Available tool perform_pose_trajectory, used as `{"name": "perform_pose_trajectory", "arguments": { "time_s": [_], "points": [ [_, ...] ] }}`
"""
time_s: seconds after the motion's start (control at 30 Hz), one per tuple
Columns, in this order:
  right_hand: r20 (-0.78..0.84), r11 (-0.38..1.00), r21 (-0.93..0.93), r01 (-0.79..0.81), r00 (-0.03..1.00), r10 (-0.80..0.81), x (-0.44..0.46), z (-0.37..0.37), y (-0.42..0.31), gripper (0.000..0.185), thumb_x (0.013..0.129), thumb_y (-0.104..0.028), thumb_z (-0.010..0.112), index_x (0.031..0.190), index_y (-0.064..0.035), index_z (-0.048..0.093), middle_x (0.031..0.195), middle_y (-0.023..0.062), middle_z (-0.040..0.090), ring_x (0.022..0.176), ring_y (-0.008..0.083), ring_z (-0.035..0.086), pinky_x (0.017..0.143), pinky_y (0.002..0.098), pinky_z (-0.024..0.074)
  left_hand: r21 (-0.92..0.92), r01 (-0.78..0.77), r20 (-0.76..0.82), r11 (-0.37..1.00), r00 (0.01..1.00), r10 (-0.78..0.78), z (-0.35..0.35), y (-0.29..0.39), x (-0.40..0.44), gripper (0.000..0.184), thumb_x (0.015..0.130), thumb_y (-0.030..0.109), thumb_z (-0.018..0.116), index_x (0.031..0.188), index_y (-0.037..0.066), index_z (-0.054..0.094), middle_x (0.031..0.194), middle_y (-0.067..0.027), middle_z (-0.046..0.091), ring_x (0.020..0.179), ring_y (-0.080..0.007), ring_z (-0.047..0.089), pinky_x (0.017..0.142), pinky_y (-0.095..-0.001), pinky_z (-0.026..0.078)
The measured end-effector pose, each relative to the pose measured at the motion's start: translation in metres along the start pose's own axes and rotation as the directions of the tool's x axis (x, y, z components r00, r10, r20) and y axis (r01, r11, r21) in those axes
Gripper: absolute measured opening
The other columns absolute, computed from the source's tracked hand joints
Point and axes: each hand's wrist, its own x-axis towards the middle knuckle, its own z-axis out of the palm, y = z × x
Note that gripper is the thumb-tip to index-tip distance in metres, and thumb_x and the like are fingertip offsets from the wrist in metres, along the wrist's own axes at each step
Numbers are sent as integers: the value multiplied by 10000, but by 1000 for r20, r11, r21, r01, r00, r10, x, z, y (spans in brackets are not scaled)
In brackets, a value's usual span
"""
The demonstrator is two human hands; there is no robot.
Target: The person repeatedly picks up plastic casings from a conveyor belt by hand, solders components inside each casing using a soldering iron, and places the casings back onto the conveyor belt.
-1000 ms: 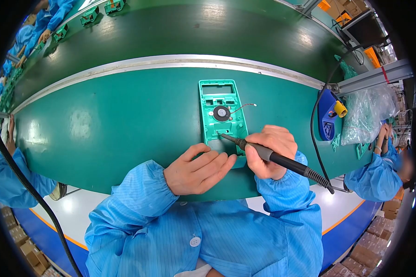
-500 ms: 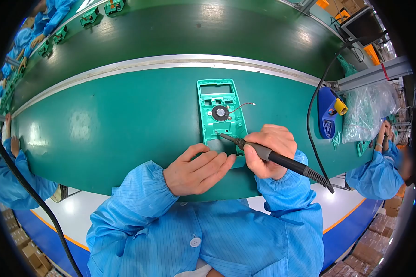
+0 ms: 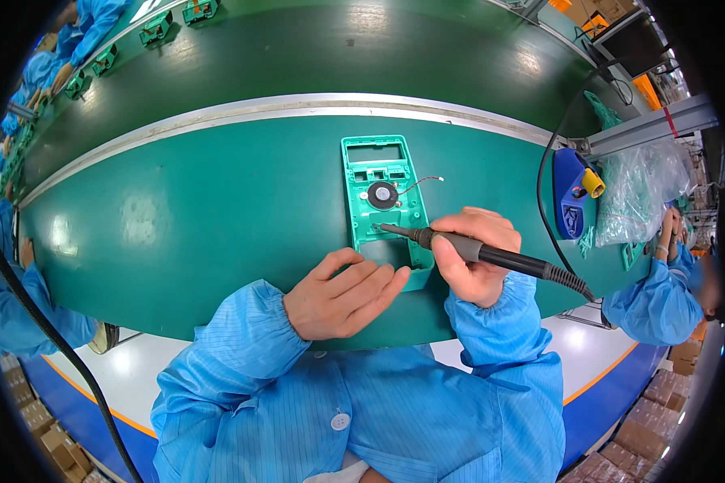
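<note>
A green plastic housing (image 3: 417, 211) lies on the green table, with a round black speaker (image 3: 383, 196) in it and a thin red-and-black wire leading off to the right. My right hand (image 3: 477, 256) is closed around a soldering iron (image 3: 499, 257), whose tip touches or hovers just over the housing below the speaker. At the housing's lower left edge is my left hand (image 3: 346, 295), its fingers together and bent; whether it holds anything under the fingertips is hidden.
A blue iron stand (image 3: 569, 193) with a yellow part is at the right, beside a clear plastic bag (image 3: 640, 193). Black cables hang at both sides. Behind a metal rail (image 3: 298, 105) runs a belt (image 3: 298, 56) with green housings. Co-workers sit left and right.
The soldering iron and my right hand have tilted and shifted slightly, the handle now flatter. The housing has slid a little up and left. My left hand has barely moved.
</note>
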Motion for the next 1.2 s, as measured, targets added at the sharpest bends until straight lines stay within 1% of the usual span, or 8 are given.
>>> {"name": "perform_pose_trajectory", "arguments": {
  "time_s": [0.37,0.77,1.2],
  "points": [
    [25,998,-56,13,1000,-11,0,3,1,146,732,-57,748,849,3,683,625,115,638,511,262,627,497,344,482,-5,3,-5,1000,1000,-3,0,0,0,386,778,148,800,1141,46,716,1053,-46,647,835,-162,603,777,-336,495],
    [22,998,-65,7,1000,-6,1,3,1,136,719,-43,745,833,-7,680,611,105,629,496,253,612,487,342,472,-12,5,17,1000,1000,-5,-2,0,-1,391,777,150,803,1142,44,714,1055,-48,644,839,-162,606,773,-336,495],
    [39,998,-58,-10,999,12,2,2,-1,132,716,-51,745,817,-2,677,633,119,649,516,264,632,501,341,485,-21,12,11,1000,1000,-12,-2,0,0,411,767,158,813,1147,39,710,1064,-51,645,844,-165,607,772,-338,493]
  ]
}}
